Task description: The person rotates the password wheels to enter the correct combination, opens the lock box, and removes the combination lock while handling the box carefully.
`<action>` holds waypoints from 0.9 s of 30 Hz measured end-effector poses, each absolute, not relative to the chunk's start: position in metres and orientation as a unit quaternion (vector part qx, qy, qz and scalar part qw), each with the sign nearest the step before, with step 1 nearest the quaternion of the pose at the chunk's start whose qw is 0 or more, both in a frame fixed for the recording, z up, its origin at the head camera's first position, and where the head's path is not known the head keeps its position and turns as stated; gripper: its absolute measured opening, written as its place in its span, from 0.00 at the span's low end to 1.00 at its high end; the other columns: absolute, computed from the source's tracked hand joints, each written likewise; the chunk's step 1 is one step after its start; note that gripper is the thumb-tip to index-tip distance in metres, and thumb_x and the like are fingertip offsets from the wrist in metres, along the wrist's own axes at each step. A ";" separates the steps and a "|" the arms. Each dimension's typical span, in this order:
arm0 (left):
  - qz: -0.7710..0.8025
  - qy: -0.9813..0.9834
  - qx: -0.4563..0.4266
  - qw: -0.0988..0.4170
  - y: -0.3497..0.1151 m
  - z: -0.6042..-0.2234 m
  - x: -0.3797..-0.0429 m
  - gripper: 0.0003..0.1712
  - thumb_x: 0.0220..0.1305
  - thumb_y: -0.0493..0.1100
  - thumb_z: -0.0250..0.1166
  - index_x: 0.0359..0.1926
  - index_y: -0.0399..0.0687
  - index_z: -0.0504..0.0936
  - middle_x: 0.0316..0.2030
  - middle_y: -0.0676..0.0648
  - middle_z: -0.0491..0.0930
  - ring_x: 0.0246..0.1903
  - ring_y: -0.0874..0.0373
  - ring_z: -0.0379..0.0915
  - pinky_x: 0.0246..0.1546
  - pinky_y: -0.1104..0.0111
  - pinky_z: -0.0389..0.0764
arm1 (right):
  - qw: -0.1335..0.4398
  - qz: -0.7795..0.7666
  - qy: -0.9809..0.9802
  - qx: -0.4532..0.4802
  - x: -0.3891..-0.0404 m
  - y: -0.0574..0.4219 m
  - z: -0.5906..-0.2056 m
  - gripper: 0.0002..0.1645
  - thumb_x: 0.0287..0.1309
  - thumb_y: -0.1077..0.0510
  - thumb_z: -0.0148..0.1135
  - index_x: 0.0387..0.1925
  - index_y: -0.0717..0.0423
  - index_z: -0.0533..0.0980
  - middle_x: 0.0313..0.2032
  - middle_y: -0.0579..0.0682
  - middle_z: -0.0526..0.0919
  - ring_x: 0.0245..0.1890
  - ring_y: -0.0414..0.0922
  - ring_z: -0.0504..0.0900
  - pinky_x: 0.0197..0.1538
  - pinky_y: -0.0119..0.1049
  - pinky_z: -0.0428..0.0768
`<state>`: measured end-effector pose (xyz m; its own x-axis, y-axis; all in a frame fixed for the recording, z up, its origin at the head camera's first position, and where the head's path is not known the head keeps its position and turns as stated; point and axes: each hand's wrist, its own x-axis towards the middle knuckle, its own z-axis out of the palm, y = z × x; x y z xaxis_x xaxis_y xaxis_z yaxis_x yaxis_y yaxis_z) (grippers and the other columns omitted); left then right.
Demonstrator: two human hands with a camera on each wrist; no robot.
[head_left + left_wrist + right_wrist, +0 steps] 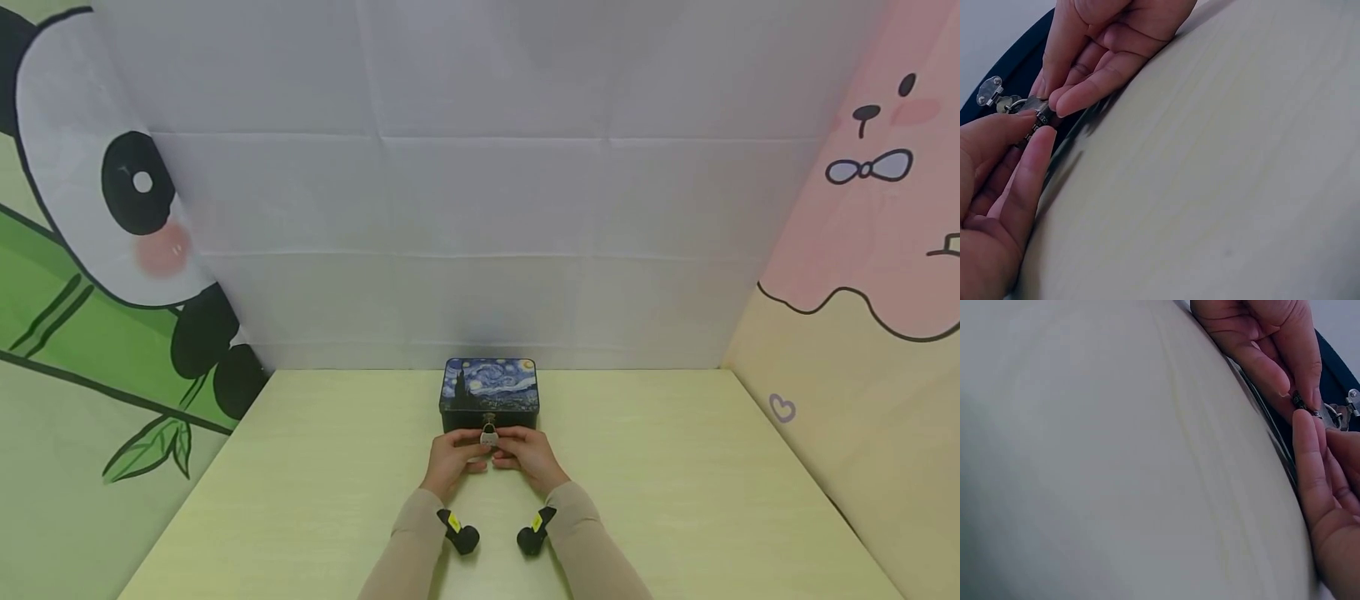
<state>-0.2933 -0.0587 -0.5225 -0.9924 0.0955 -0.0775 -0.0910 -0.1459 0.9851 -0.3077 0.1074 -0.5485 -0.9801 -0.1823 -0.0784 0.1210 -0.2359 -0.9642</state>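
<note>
A small combination padlock [489, 438] hangs by its shackle from the metal clasp [989, 91] on the front of a dark tin box [489, 386]. The box's lid is down and bears a swirling blue night-sky painting. My left hand [452, 457] pinches the padlock from the left side. From the right, my right hand [527, 455] pinches it as well. In the left wrist view the padlock's number wheels [1038, 119] show between the fingers; the digits are too small to read. Fingers hide part of the padlock body in both wrist views.
The box stands at the back of a pale wooden table [337, 483], close to a white cloth backdrop [480, 200]. Cartoon-printed panels [847, 250] flank the table on both sides. A black device [462, 537] is strapped at each wrist.
</note>
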 end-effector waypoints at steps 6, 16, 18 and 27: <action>0.758 0.650 -0.001 0.060 -0.059 -0.526 -0.294 0.20 0.60 0.23 0.66 0.53 0.18 0.77 0.41 0.35 0.84 0.36 0.52 0.84 0.33 0.60 0.89 | 0.096 -0.787 0.609 -0.023 -0.308 0.107 -0.549 0.20 0.68 0.71 0.56 0.57 0.81 0.70 0.36 0.53 0.83 0.30 0.41 0.83 0.38 0.34 0.88; 0.768 0.636 0.010 0.068 -0.060 -0.528 -0.296 0.21 0.58 0.20 0.63 0.54 0.16 0.74 0.41 0.32 0.83 0.33 0.52 0.84 0.36 0.59 0.89 | 0.093 -0.791 0.604 -0.023 -0.311 0.107 -0.553 0.19 0.67 0.72 0.57 0.56 0.81 0.71 0.35 0.53 0.83 0.29 0.40 0.82 0.37 0.33 0.88; 0.767 0.638 0.009 0.069 -0.060 -0.532 -0.299 0.21 0.58 0.20 0.64 0.54 0.16 0.74 0.41 0.32 0.83 0.32 0.51 0.85 0.35 0.59 0.89 | 0.093 -0.791 0.604 -0.024 -0.311 0.107 -0.553 0.19 0.67 0.72 0.57 0.56 0.81 0.71 0.35 0.53 0.83 0.29 0.40 0.82 0.37 0.33 0.88; 0.763 0.643 0.004 0.062 -0.060 -0.556 -0.312 0.21 0.60 0.25 0.67 0.54 0.20 0.77 0.41 0.36 0.84 0.32 0.54 0.84 0.33 0.63 0.89 | 0.097 -0.790 0.605 -0.024 -0.311 0.108 -0.553 0.20 0.67 0.72 0.57 0.57 0.81 0.70 0.35 0.53 0.83 0.29 0.41 0.83 0.38 0.34 0.88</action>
<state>-0.3124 -0.0601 -0.5557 -0.9924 0.0985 -0.0737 -0.0893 -0.1645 0.9823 -0.3115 0.1078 -0.5533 -0.9799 -0.1832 -0.0790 0.1240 -0.2490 -0.9605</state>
